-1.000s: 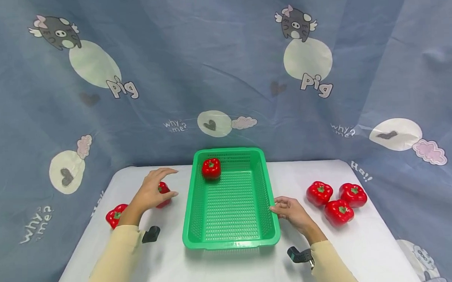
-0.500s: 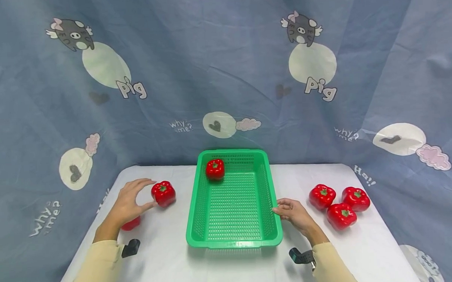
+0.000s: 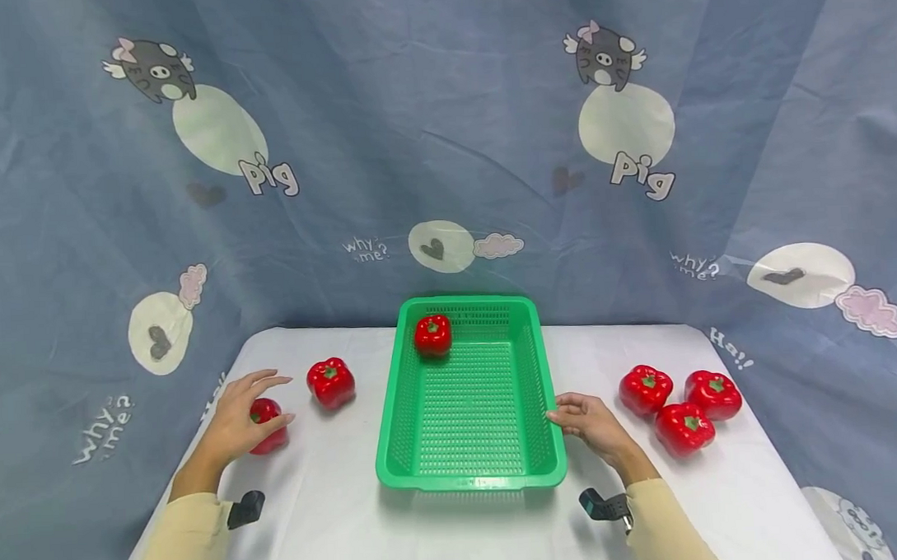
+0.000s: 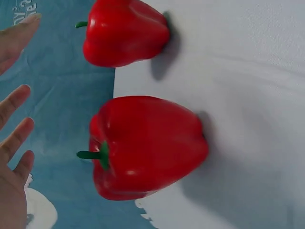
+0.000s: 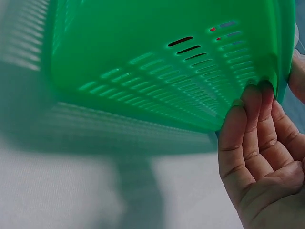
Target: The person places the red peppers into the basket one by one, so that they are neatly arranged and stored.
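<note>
My left hand [image 3: 231,419] hovers at the left with thumb and fingers spread, over a red bell pepper [image 3: 269,439] partly hidden behind it. Just beyond that, another red bell pepper [image 3: 331,383] stands on the white tabletop. Both peppers show green stems in the left wrist view, the larger-looking pepper [image 4: 147,148] apart from the spread fingers. At the centre is a green perforated basket [image 3: 472,483] with one red bell pepper [image 3: 432,336] in its far left corner. My right hand [image 3: 590,423] holds the basket's right rim, thumb over the edge, fingertips against the outer wall [image 5: 157,67].
Three more red bell peppers [image 3: 684,429] sit in a cluster to the right of my right hand. A blue printed curtain [image 3: 444,148] rises behind the white table [image 3: 323,515] and hangs along its sides.
My left hand has drawn back leftward and toward me, away from the farther pepper and over to the nearer left one. My right hand has stayed on the basket's rim.
</note>
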The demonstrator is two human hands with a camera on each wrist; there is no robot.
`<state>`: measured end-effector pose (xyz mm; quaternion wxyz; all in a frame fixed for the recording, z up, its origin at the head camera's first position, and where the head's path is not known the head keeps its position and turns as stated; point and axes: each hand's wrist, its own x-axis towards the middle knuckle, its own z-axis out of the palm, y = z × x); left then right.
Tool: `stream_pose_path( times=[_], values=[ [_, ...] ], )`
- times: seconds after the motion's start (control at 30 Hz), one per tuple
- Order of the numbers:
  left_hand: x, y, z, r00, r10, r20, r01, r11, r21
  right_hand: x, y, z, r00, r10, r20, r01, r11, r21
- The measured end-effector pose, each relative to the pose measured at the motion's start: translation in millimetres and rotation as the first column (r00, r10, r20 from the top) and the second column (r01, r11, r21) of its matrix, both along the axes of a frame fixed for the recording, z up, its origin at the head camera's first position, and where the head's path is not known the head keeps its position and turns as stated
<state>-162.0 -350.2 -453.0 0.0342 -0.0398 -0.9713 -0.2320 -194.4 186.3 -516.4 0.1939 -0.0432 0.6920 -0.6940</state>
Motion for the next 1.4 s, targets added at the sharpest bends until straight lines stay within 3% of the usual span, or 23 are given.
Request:
stream_pose_path(
  times=[0.17, 0.6, 0.83, 1.0, 1.4],
  values=[
    [0.1, -5.9, -8.3, 0.999, 0.032, 0.025, -0.033, 0.999, 0.031, -0.4, -0.5, -1.0, 1.0, -0.007, 0.013, 0.007, 1.0, -0.021],
    [1.4, -22.8, -26.7, 0.991, 0.08, 0.109, -0.078, 0.997, -0.02, -1.1, 0.5, -3.5, 1.0, -0.014, 0.014, 0.014, 1.0, -0.02],
    [0.4, -29.9, -36.8, 0.983, 0.106, 0.147, -0.107, 0.994, -0.004, -2.4, 0.2, -4.3, 1.0, -0.017, 0.007, 0.017, 0.999, -0.027],
    [0.5, -32.5, -40.2, 0.972, 0.13, 0.198, -0.135, 0.991, 0.012, -1.6, 0.3, -2.7, 1.0, -0.023, 0.018, 0.023, 0.999, -0.023],
    [-3.6, -34.8, -46.2, 0.967, 0.123, 0.221, -0.139, 0.989, 0.056, -0.7, 1.6, -4.0, 0.999, -0.032, 0.033, 0.032, 0.999, -0.013]
  ],
)
